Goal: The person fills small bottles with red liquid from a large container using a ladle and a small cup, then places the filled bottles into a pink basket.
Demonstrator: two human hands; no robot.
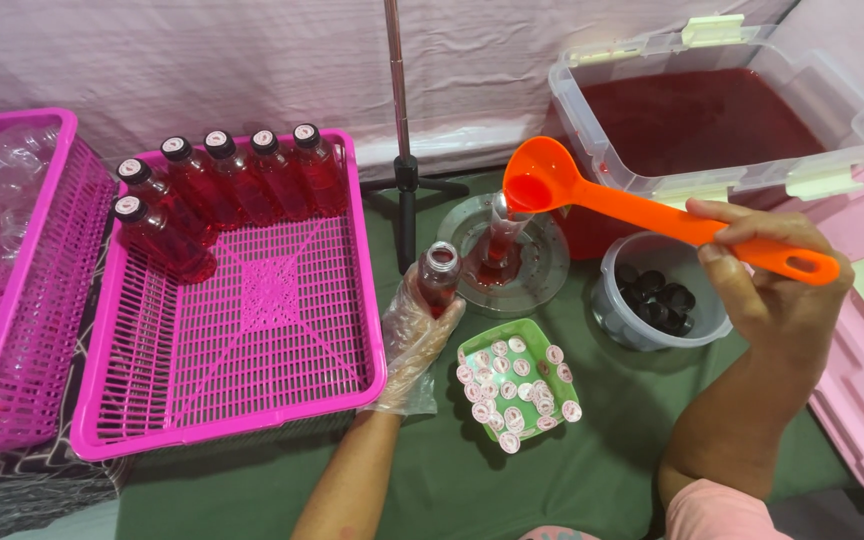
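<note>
right hand [787,295]: closest to the camera, at about 4 o'clock. Fingers are curled tight around the handle of an orange ladle [592,195], with the bowl tipped over toward 12 o'clock.

left hand [414,335]: has a thin clear glove on and is wrapped around a small bottle [439,275] just left of centre, holding it upright. No cap on it, and it looks filled with red.

step in hand: looks to me like the filling stage. The ladle bowl is tilted over a clear measuring cup [497,245] that stands on a round metal tray [542,265], with red in the cup.

next move: my guess is the open bottle wants one of the black caps, so one hand has to let go of what it's holding first. Steady grip needed, since that red stuff would stain.

big clear tub [592,130]: at 1 o'clock, lid off, full of dark red liquid.

small round tub [617,300]: at 3 o'clock, right beside the tray, holds black caps.

green dish [482,345]: near 6 o'clock of the tray, heaped with round white stickers.

pink basket [252,340]: at 9 o'clock, with six capped red bottles lying along its far edge and the rest bare.

second pink basket [22,250]: far left, holds clear plastic stuff, can't tell exactly what.
</note>
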